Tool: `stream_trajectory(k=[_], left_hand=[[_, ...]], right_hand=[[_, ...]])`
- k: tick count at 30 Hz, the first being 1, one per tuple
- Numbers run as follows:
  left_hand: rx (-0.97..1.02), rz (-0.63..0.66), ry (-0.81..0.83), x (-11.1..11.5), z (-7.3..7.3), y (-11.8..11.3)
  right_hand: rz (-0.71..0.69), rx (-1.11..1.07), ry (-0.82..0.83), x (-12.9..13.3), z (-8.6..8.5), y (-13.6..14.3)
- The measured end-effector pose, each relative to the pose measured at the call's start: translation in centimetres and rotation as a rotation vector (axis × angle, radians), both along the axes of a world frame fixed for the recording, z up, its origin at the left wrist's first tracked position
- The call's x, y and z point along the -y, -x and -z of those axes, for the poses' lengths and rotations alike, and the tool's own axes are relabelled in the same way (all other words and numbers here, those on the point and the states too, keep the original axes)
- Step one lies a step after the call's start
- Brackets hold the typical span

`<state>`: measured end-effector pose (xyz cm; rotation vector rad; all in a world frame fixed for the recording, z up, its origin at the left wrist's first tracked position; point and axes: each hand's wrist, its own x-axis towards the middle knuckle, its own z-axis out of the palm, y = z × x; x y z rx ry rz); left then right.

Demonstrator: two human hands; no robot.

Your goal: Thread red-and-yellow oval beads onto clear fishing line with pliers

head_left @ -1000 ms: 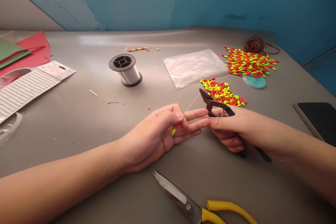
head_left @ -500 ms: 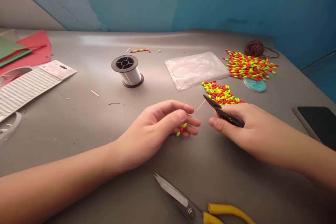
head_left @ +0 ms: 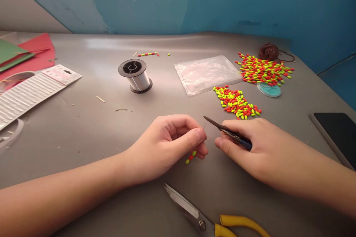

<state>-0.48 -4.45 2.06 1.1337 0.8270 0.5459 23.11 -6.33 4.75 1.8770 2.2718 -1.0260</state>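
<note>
Between thumb and forefinger, my left hand (head_left: pixel 178 137) pinches a thin clear line whose end sticks out on the right. Three beads (head_left: pixel 190 157), yellow-green and red, hang on it below the thumb. My right hand (head_left: pixel 258 150) is wrapped round small dark pliers (head_left: pixel 230 132) with a narrow nose and a bluish handle. Their tip points left, close above the line's end and not visibly touching it. Most of the handle is hidden in my palm. Nearest to my right hand lies a pile of loose red and yellow-green beads (head_left: pixel 236 102).
Yellow-handled scissors (head_left: pixel 191 211) lie at the front edge. A line spool (head_left: pixel 141 81) stands behind my left hand. Farther back are a clear bag (head_left: pixel 207 74), a bigger bead pile (head_left: pixel 264 70), brown cord (head_left: pixel 269 52) and a short bead strand (head_left: pixel 148 54). A phone (head_left: pixel 338 133) rests right.
The pliers have moved left and down, closer to my left hand. The white sliver at their jaws no longer shows. My left fingers have closed more, and the beads hang slightly lower.
</note>
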Motion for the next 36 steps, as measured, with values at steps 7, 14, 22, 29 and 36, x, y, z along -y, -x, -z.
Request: stream_trajectory(k=[7,14,22,29,36], left_hand=[[-0.043,0.006,-0.008,0.1,-0.1,-0.2],[-0.275,-0.27,-0.494,-0.5,-0.1,0.0],[-0.45,0.012,-1.445,-7.5,-1.1,2.3],[-0.606,0.505,-1.701,-13.2,-1.8,-2.5],[-0.622,0.654,-1.826,-14.2,-0.7,-8.2]], right_hand=[[-0.056,0.031,0.035,0.0,0.5,-0.2],[-0.097,0.048,0.118,-1.0,0.8,-0.6],[-0.178,0.174,0.033,-0.1,0.8,0.2],[-0.197,0.229,-0.061,0.2,0.7,0.7],[-0.206,0.192,-0.091,-0.2,0.5,0.8]])
